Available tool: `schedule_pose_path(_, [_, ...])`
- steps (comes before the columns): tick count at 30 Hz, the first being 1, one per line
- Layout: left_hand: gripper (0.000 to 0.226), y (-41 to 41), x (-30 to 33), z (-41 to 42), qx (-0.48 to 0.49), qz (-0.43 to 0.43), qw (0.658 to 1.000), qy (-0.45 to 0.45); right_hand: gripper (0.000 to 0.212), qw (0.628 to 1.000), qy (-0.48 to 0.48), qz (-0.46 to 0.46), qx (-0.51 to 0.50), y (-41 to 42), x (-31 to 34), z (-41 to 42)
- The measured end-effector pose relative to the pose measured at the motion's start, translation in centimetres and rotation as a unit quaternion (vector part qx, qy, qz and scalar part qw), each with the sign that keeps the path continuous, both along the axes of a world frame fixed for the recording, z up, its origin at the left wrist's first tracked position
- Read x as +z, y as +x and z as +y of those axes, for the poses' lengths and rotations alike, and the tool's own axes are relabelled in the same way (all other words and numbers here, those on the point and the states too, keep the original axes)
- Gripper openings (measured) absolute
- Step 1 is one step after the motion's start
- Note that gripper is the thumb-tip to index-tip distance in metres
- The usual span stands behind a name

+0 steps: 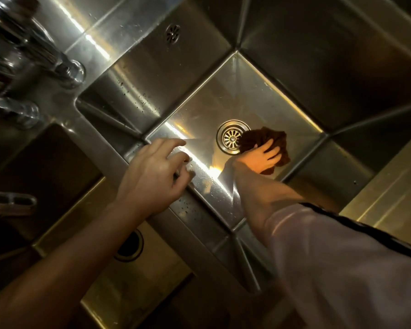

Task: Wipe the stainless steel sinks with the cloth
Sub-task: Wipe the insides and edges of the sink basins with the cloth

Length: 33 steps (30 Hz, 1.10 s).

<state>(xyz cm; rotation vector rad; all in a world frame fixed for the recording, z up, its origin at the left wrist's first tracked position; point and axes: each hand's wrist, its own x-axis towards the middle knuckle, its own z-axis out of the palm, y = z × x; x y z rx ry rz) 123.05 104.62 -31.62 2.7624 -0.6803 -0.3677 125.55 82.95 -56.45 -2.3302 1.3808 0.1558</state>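
Observation:
A deep stainless steel sink (259,91) fills the middle of the view, with a round drain strainer (231,138) in its floor. My right hand (259,159) reaches down to the floor just right of the drain and presses a dark brown cloth (263,138) against the steel, fingers spread over it. My left hand (152,176) rests on the divider ridge (199,214) between the two basins, fingers loosely bent and holding nothing. A second sink (105,276) lies at the lower left with its own drain hole (131,248).
Chrome tap fittings (33,58) stick out at the upper left, and another tap lever (12,200) at the left edge. An overflow grille (173,33) sits in the back wall. Water drops dot the divider and the left wall.

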Motion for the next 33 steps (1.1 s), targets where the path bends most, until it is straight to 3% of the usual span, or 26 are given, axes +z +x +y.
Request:
schedule_pose_path(6, [0.03,0.1,-0.3,0.0,0.009,0.006,0.999,0.035,0.051,0.992,-0.03,-0.014,0.124,7.8,0.2,-6.4])
schedule_pose_path(15, [0.039,0.3,0.0,-0.4,0.012,0.01,0.997,0.078,0.05,0.946,-0.04,-0.051,0.317,15.0,-0.2,-5.5])
schedule_pose_path(23, [0.042,0.3,-0.2,-0.4,0.04,0.041,0.994,0.091,0.049,0.858,0.001,-0.068,0.509,20.2,0.2,-2.9])
schedule_pose_path(33, [0.038,0.5,0.2,-0.7,0.044,-0.007,0.996,0.082,0.048,0.744,0.077,-0.076,0.66,14.2,0.2,4.3])
